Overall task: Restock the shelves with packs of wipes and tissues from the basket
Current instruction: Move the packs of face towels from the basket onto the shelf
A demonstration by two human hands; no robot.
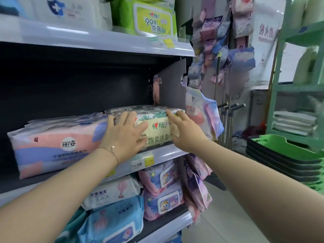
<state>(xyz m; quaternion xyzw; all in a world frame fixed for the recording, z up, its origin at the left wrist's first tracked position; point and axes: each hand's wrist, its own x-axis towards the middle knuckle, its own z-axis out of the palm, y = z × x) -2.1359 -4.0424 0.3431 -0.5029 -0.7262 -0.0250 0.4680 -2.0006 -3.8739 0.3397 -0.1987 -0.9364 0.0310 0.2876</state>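
Observation:
A cream and green leaf-patterned tissue pack [156, 126] lies on the middle shelf [163, 153] at its right end. My left hand [123, 133] presses flat on the pack's front left with spread fingers. My right hand [184, 129] touches the pack's right end, fingers reaching over its top corner. To the left of it lies a pink and blue tissue pack [56, 144], touching it. The basket is a stack of green and black baskets [284, 149] on the floor at the right.
The upper shelf holds a green wipes pack [149, 16] and white packs. Below are several wipes packs [161, 192]. Small pink packs hang on a side rack [206, 113]. Metal poles [226, 120] stand behind, and a green rack [294, 85] at the far right.

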